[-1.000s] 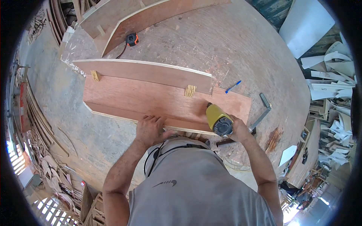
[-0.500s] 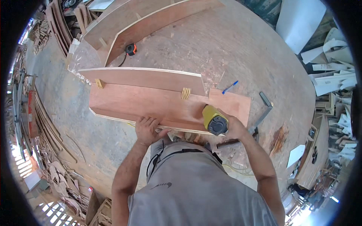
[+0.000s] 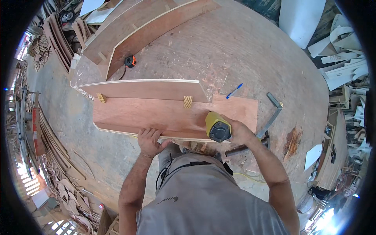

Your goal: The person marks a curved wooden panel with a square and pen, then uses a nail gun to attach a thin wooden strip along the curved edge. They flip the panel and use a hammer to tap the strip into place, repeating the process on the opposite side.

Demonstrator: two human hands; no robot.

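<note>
A long plywood trough [image 3: 156, 113] lies in front of me, with a flat base and upright side boards. My left hand [image 3: 150, 141] grips the near side board, fingers over its top edge and thumb on my side. My right hand [image 3: 239, 132] is wrapped around a yellow nail gun [image 3: 217, 126] with a black cap. The gun stands over the right part of the near board; its tip is hidden beneath its body. Two small wood blocks, one at the left [image 3: 102, 98] and one further right [image 3: 188, 102], sit against the far side board [image 3: 145, 89].
A blue pen [image 3: 234, 91] lies just past the base's right end. Further right is a metal square [image 3: 272, 117]. An orange and black tape measure [image 3: 130, 61] sits beside a curved plywood frame [image 3: 156, 31] at the back. Wood strips [image 3: 51, 133] are piled on the left.
The view has shifted slightly. Both hands and the nail gun keep about the same places on the trough.
</note>
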